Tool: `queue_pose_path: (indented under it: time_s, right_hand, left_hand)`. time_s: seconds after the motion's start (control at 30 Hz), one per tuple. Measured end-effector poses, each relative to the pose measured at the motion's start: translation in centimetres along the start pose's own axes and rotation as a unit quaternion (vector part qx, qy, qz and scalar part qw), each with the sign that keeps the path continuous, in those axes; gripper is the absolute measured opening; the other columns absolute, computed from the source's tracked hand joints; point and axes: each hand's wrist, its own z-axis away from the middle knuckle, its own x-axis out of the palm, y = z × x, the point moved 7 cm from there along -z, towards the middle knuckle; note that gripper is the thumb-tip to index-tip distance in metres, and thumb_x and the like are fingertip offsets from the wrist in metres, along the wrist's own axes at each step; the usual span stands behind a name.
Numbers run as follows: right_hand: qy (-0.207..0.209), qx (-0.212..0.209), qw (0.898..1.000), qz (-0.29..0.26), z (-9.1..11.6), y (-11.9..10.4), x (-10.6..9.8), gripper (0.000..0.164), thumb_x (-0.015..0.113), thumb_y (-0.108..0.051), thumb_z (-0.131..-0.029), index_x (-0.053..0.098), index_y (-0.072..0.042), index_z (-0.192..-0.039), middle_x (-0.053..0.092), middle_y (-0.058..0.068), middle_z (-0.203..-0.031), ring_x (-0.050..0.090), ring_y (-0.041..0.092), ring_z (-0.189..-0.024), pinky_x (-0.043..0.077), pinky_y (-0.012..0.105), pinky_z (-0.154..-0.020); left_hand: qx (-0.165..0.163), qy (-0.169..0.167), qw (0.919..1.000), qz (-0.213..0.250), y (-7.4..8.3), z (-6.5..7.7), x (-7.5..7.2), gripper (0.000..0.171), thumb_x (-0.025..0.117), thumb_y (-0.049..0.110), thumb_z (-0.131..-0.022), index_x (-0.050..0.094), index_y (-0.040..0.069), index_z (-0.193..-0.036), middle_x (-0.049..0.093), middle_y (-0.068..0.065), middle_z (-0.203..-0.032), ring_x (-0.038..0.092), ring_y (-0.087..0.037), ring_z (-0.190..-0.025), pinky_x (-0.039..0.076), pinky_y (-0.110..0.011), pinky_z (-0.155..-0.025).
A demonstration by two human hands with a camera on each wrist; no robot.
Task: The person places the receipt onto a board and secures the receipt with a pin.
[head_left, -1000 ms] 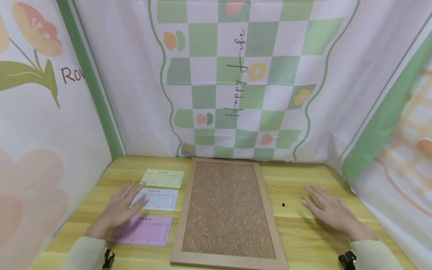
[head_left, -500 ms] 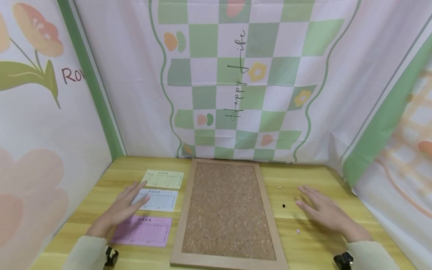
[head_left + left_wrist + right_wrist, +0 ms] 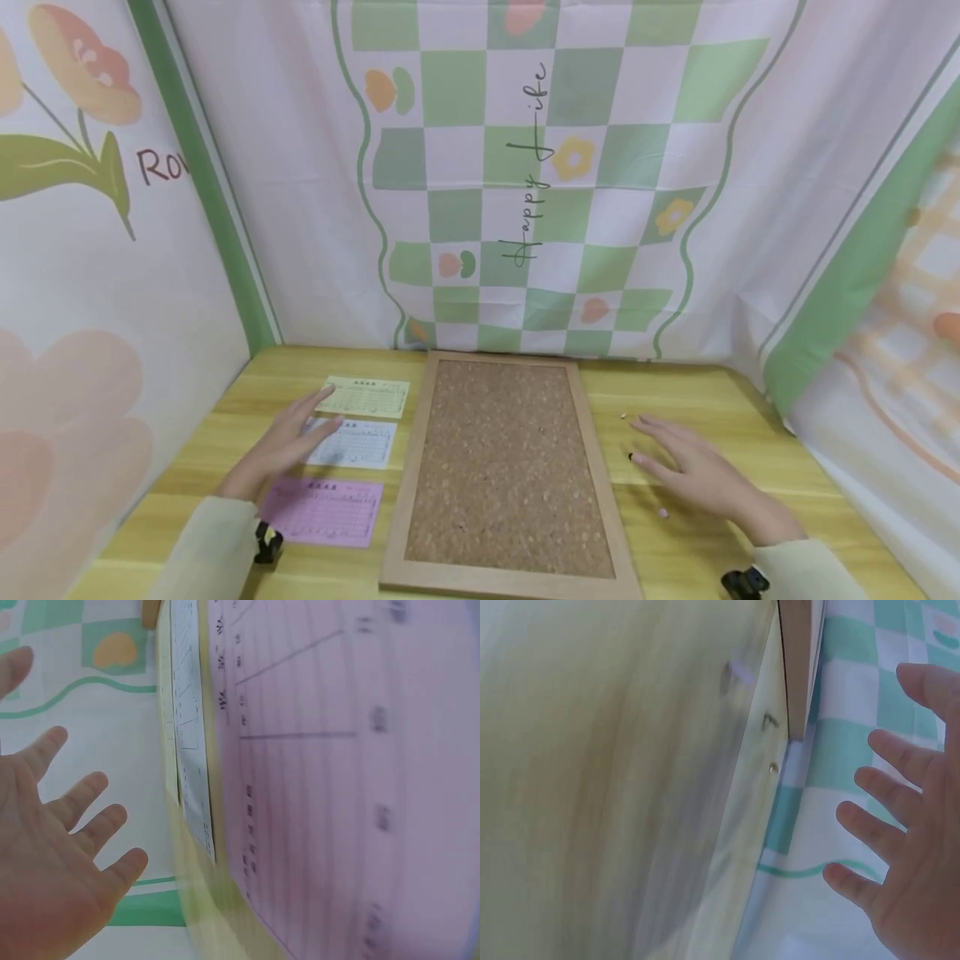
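My left hand [image 3: 283, 443] hovers over the left part of the table, fingers spread and holding nothing. Under and beside it lie three printed paper slips: a pale green one [image 3: 367, 398], a light blue one [image 3: 356, 446] and a pink one [image 3: 326, 512]. On the other side, my right hand [image 3: 697, 473] hangs above the wood with its fingers extended. Near it are three tiny objects that look like pushpins: a whitish one [image 3: 622, 415], a black one [image 3: 631, 456] by the thumb tip, and a pink one [image 3: 663, 513]. The right wrist view shows the pink pin [image 3: 741, 673] blurred.
A wood-framed cork board [image 3: 510, 467] lies lengthwise in the middle of the yellow wooden table [image 3: 187, 475], between the hands. Behind the table hangs a checked curtain [image 3: 453, 150], with patterned cloth at both sides.
My right hand has moved left, toward the pins. My left hand has shifted slightly right and forward over the slips. The slips, pins and board stay where they were.
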Motion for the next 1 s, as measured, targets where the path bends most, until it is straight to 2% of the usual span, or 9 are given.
queue_pose_path:
  time_s: [0.2, 0.4, 0.57, 0.73, 0.87, 1.0]
  right_hand:
    - [0.011, -0.038, 0.999, -0.003, -0.1, -1.8, 0.5, 0.05, 0.063, -0.029, -0.099, 0.054, -0.004, -0.142, 0.048, 0.023, -0.146, 0.047, 0.048, -0.129, 0.033, 0.069, -0.1]
    - [0.014, -0.063, 0.998, -0.014, -0.1, -2.9, 1.2, 0.048, 0.064, -0.027, -0.099, 0.056, -0.004, -0.14, 0.051, 0.022, -0.143, 0.049, 0.047, -0.127, 0.036, 0.068, -0.099]
    - [-0.008, -0.057, 0.998, -0.018, -0.2, -3.1, 2.2, 0.049, 0.065, -0.028, -0.099, 0.056, -0.003, -0.14, 0.054, 0.02, -0.141, 0.051, 0.042, -0.127, 0.039, 0.063, -0.1]
    - [-0.035, -0.081, 0.996, -0.017, -0.3, -3.9, 3.1, 0.051, 0.066, -0.027, -0.098, 0.055, 0.001, -0.139, 0.057, 0.018, -0.138, 0.059, 0.034, -0.119, 0.045, 0.055, -0.097]
    - [-0.043, -0.1, 0.994, -0.018, -0.5, -4.5, 3.4, 0.051, 0.066, -0.026, -0.098, 0.055, 0.005, -0.137, 0.057, 0.021, -0.137, 0.059, 0.036, -0.119, 0.045, 0.055, -0.097]
    - [-0.06, -0.096, 0.993, -0.029, -0.4, -4.7, 3.7, 0.052, 0.065, -0.027, -0.099, 0.054, 0.007, -0.138, 0.054, 0.024, -0.139, 0.06, 0.035, -0.116, 0.045, 0.056, -0.096]
  left_hand:
    - [0.008, 0.002, 0.9999, -0.006, 0.6, -1.2, -0.2, 0.07, 0.05, 0.045, -0.103, 0.028, 0.005, -0.157, 0.023, -0.029, -0.158, 0.021, -0.053, -0.142, 0.016, -0.074, -0.105]
    - [-0.007, -0.004, 0.9999, -0.009, 0.8, -2.4, -0.3, 0.069, 0.048, 0.044, -0.104, 0.028, 0.003, -0.156, 0.023, -0.03, -0.157, 0.02, -0.053, -0.142, 0.015, -0.073, -0.107]
    - [-0.026, -0.011, 0.9996, 0.004, 0.3, -3.1, -0.1, 0.071, 0.048, 0.047, -0.104, 0.026, 0.004, -0.157, 0.021, -0.029, -0.158, 0.018, -0.052, -0.143, 0.015, -0.073, -0.107]
    - [-0.047, -0.018, 0.9986, 0.016, -0.4, -3.5, 0.1, 0.071, 0.047, 0.046, -0.104, 0.024, 0.005, -0.158, 0.019, -0.029, -0.159, 0.016, -0.052, -0.144, 0.015, -0.073, -0.106]
    - [-0.051, -0.019, 0.9984, 0.012, -0.8, -4.1, 0.3, 0.071, 0.05, 0.043, -0.104, 0.025, 0.003, -0.157, 0.021, -0.03, -0.158, 0.017, -0.052, -0.143, 0.015, -0.072, -0.107]
    - [-0.06, -0.021, 0.9979, 0.011, -1.2, -4.7, 0.5, 0.072, 0.051, 0.041, -0.104, 0.024, 0.002, -0.157, 0.021, -0.031, -0.158, 0.018, -0.052, -0.143, 0.016, -0.071, -0.108]
